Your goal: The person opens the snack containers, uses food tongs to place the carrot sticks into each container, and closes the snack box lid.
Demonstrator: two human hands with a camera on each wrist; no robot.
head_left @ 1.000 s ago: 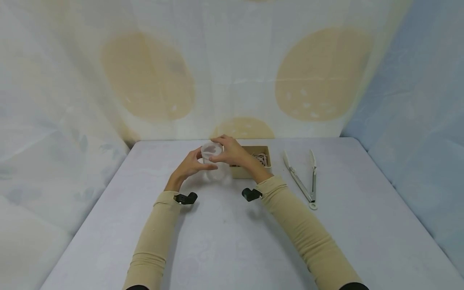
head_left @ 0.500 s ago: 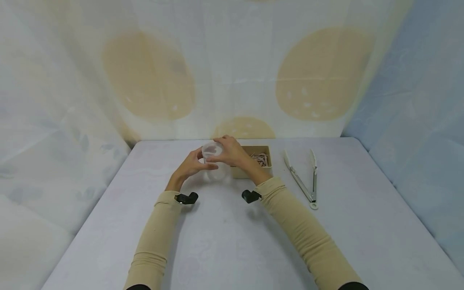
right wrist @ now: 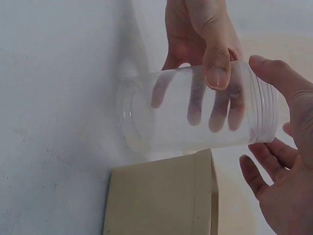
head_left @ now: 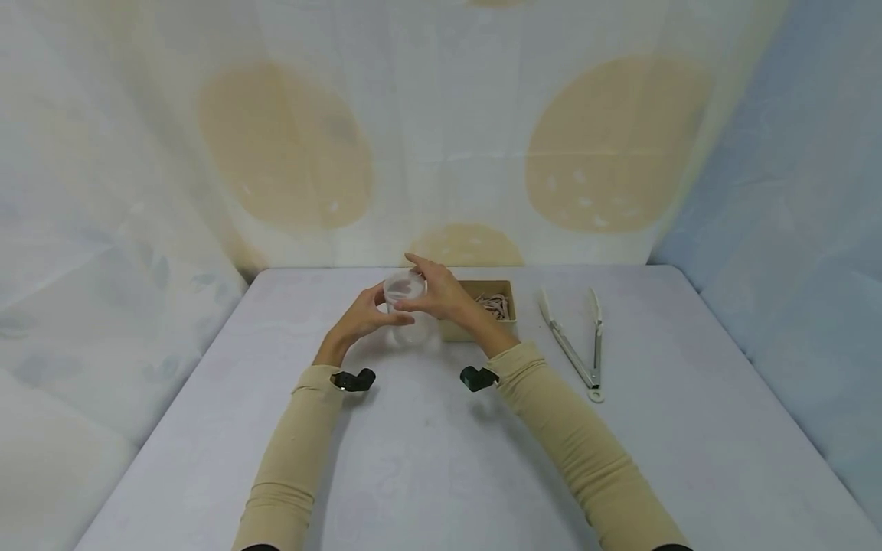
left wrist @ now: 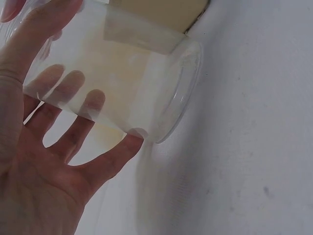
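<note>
A clear plastic jar (head_left: 406,306) is held tilted just above the table, left of a beige box (head_left: 506,289). My left hand (head_left: 358,317) grips the jar's body, thumb over it and fingers behind. In the left wrist view the fingers (left wrist: 63,88) show through the jar (left wrist: 122,83), whose base points at the table. My right hand (head_left: 441,295) is at the jar's threaded end. In the right wrist view its thumb (right wrist: 274,73) lies on that end of the jar (right wrist: 195,112), with the fingers (right wrist: 259,171) spread below it. Whether a lid is on is unclear.
The beige box (right wrist: 156,200) holds pinkish strips and stands just right of the jar. Metal tongs (head_left: 575,344) lie open to the box's right. The pale table (head_left: 441,459) is walled by draped cloth at the back and both sides.
My right hand's forefinger has lifted and straightened over the jar's top. The jar and my left hand have barely moved.
</note>
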